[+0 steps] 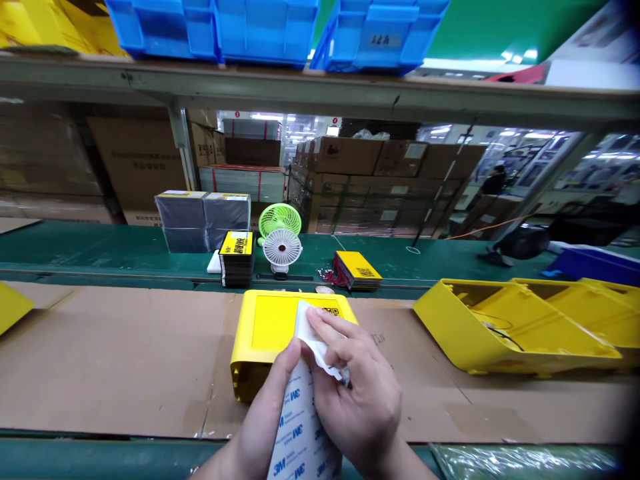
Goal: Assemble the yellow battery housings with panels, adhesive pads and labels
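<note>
My left hand [267, 407] is closed around the edge of a sheet with 3M-printed backing paper [297, 433], its thumb lying along the upper end. With bent fingers, my right hand [363, 387] grips a crumpled white piece [306, 327] at the top of that sheet. Whether this white piece is peeled backing or something separate I cannot tell. Just beyond both hands sits a yellow plastic housing [275, 317] with a shallow recessed panel and a QR code [331, 311] on top. My fingers partly cover the housing's right side.
Cardboard [125, 360] covers the near bench. Several open yellow housings [450, 327] stand at right. Behind are a stack of yellow-topped panels [237, 247], a white fan [281, 248], a green fan [280, 219] and yellow cards with red wires [359, 267]. Blue bins [380, 33] line the overhead shelf.
</note>
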{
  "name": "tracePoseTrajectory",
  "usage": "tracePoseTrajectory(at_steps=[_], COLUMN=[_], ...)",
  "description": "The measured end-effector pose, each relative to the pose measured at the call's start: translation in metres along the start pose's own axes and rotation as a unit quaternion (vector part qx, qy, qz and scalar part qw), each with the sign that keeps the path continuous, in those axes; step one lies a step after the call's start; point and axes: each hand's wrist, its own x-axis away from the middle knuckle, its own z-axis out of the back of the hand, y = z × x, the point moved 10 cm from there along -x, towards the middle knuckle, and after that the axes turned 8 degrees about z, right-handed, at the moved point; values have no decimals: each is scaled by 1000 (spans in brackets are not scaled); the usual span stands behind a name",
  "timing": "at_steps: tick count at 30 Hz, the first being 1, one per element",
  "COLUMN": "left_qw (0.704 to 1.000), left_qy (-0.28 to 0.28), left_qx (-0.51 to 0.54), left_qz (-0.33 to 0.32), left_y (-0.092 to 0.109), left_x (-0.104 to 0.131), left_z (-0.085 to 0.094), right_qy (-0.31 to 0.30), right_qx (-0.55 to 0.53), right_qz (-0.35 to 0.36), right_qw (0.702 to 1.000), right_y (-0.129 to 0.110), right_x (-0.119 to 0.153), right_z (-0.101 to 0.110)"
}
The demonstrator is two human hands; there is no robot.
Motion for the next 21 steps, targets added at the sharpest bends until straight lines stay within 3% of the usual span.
tracePoseTrajectory(at_steps=[7, 14, 21], left_qw=[995, 999, 999], left_qy=[63, 20, 17], left_qx=[72, 45, 38], left_qz=[9, 4, -8], left_y=[-7, -6, -5], left_x=[-6, -3, -2], left_z=[12, 2, 0], right_qy=[10, 8, 19], right_qx=[8, -19, -33], right_qz=[1, -1, -3], right_qw=[1000, 1000, 999], right_y=[5, 4, 5], right_x=[-1, -2, -3], right_z=[1, 0, 1])
